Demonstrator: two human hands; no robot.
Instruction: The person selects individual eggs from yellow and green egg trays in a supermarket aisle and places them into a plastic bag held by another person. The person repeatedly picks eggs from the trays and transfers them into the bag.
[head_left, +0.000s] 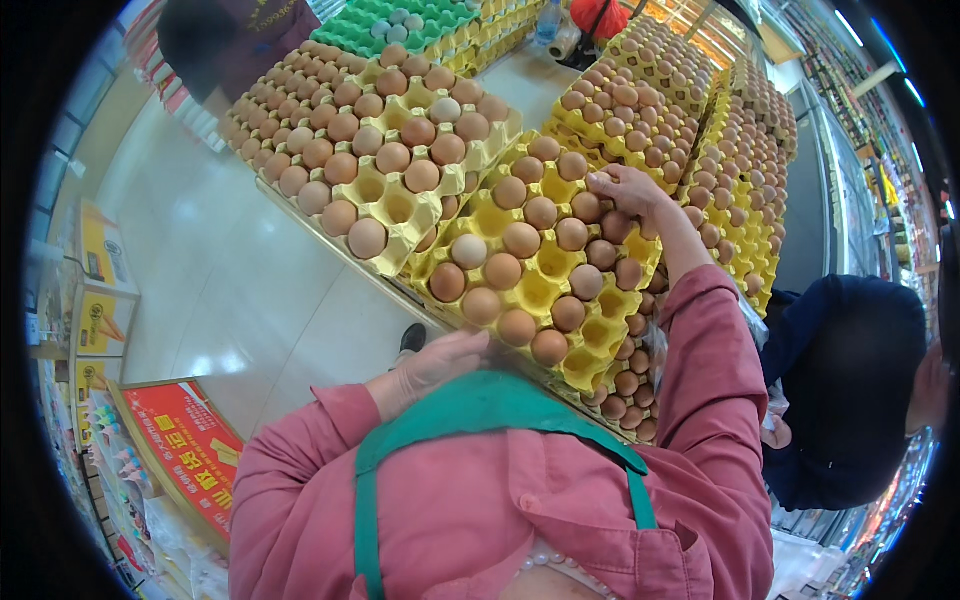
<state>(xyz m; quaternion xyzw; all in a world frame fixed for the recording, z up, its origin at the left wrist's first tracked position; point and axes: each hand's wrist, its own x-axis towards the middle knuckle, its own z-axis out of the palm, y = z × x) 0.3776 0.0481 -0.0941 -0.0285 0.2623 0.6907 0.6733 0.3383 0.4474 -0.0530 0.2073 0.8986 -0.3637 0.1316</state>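
A yellow moulded egg tray (538, 292) lies before me, partly filled with brown eggs (503, 271) and with several bare cups among them. My right hand (634, 193) reaches over its far right side, fingers bent above the eggs there. Whether an egg is inside that hand is hidden. Close to the tray's front left edge, my left hand (442, 364) is stretched out with no object visible in it; its fingertips are slightly blurred, and contact with the tray cannot be made out. A paler egg (469, 251) sits in the tray's left part.
Left of it stands a fuller stack of egg trays (405, 251). More egg trays (637, 112) rise behind and right. Loose brown eggs (626, 383) lie below the tray's right edge. A green tray (360, 30) is at the back. Two people (840, 390) are close by, right and far left.
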